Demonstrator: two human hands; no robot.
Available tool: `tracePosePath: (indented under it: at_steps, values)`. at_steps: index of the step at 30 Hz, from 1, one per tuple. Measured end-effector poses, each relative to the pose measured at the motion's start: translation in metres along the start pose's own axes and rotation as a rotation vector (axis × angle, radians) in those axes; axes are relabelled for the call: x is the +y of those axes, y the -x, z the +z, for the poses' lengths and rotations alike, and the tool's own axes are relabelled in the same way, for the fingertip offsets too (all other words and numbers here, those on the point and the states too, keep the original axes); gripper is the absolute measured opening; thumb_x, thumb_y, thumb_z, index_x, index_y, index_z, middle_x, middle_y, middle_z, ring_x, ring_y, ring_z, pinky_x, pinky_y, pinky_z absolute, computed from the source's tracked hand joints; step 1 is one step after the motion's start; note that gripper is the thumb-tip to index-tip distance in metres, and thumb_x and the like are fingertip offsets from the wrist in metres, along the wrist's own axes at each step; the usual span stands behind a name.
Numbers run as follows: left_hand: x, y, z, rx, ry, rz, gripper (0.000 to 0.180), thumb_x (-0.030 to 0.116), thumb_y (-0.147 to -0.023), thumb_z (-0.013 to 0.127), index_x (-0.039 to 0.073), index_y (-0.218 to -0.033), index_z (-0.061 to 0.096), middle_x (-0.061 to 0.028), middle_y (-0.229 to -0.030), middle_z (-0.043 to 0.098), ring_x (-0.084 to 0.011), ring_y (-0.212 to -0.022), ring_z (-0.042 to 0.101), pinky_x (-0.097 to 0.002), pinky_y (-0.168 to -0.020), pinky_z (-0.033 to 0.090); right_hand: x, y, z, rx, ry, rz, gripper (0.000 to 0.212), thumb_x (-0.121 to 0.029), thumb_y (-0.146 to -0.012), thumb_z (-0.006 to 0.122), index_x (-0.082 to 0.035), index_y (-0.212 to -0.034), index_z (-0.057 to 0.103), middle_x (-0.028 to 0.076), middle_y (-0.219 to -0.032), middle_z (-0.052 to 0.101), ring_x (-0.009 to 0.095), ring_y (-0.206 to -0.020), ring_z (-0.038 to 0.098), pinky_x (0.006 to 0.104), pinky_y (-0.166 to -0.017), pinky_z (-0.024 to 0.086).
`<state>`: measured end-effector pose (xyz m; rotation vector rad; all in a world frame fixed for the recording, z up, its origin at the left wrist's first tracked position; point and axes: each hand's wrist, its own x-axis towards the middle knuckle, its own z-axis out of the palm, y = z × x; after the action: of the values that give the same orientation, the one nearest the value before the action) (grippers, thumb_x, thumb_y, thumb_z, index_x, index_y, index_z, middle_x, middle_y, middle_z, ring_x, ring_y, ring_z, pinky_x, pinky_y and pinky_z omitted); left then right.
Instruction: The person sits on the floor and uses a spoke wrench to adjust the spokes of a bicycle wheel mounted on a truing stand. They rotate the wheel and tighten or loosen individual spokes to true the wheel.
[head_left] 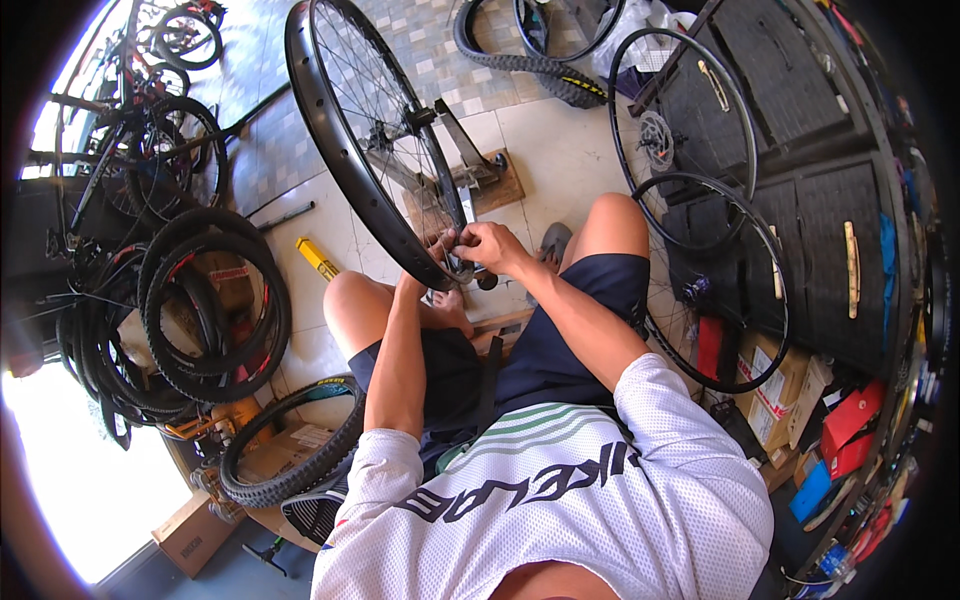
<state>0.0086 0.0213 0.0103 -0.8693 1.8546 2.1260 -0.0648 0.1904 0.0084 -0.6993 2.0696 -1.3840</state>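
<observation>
A bicycle wheel with a wide black rim point(345, 165) stands upright before me, its hub point(416, 120) held in a metal truing stand point(464, 145) on a wooden base. At the rim's near lower end, beside the spokes, my left hand point(437, 246) is closed, partly hidden by the rim. Right beside it, my right hand point(490, 247) pinches with thumb and fingers at the rim's inner side. What either hand holds is too small or hidden to make out. The two hands almost touch.
Several tires point(215, 300) hang at left near parked bicycles point(120, 150). One knobby tire point(290, 445) lies low left. Two bare wheels point(715, 285) lean against dark cabinets point(825, 240) at right. A yellow box point(318, 258) lies by my left knee. Cardboard boxes point(775, 395) stand lower right.
</observation>
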Motion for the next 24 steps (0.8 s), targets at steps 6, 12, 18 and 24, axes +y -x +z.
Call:
tracePosePath:
  at_steps: [6, 12, 18, 24]
  values:
    - [0.005, 0.001, -0.006, -0.044, -0.122, 0.065, 0.043, 0.042, -0.085, 0.073, 0.0, -0.089, 0.069, -0.0054, -0.073, 0.065, -0.0117, -0.064, 0.056, -0.03, -0.055, 0.043, -0.001, -0.002, 0.001, -0.021, -0.051, -0.047, 0.028, -0.023, -0.079, 0.072, 0.001, -0.092, 0.067, 0.012, -0.078, 0.069, 0.02, -0.07, 0.066, 0.0323, -0.066, 0.05]
    - [0.015, 0.006, 0.018, 0.3, -0.706, 0.189, 0.057, 0.054, -0.077, 0.074, 0.001, -0.065, 0.06, -0.0098, -0.054, 0.054, -0.015, -0.055, 0.054, -0.0354, -0.05, 0.041, 0.015, -0.006, 0.002, -0.032, -0.098, 0.037, 0.028, -0.021, -0.079, 0.07, 0.002, -0.094, 0.067, 0.014, -0.08, 0.07, 0.02, -0.073, 0.066, 0.0324, -0.067, 0.051]
    - [0.005, -0.001, 0.004, 0.245, -0.439, 0.251, 0.057, 0.053, -0.08, 0.073, -0.003, -0.08, 0.069, -0.0074, -0.062, 0.062, -0.0129, -0.058, 0.056, -0.0306, -0.054, 0.043, 0.015, -0.007, 0.002, 0.013, -0.096, 0.015, 0.026, -0.02, -0.08, 0.07, 0.005, -0.089, 0.067, 0.011, -0.078, 0.069, 0.016, -0.071, 0.064, 0.031, -0.066, 0.05]
    - [0.004, -0.002, -0.002, 0.178, -0.376, 0.1, 0.062, 0.057, -0.081, 0.071, -0.006, -0.085, 0.07, -0.0062, -0.065, 0.063, -0.0126, -0.059, 0.056, -0.0289, -0.054, 0.043, 0.01, -0.006, 0.0, -0.037, -0.104, 0.007, 0.027, -0.022, -0.08, 0.074, 0.003, -0.086, 0.067, 0.009, -0.074, 0.068, 0.014, -0.067, 0.062, 0.0287, -0.063, 0.049]
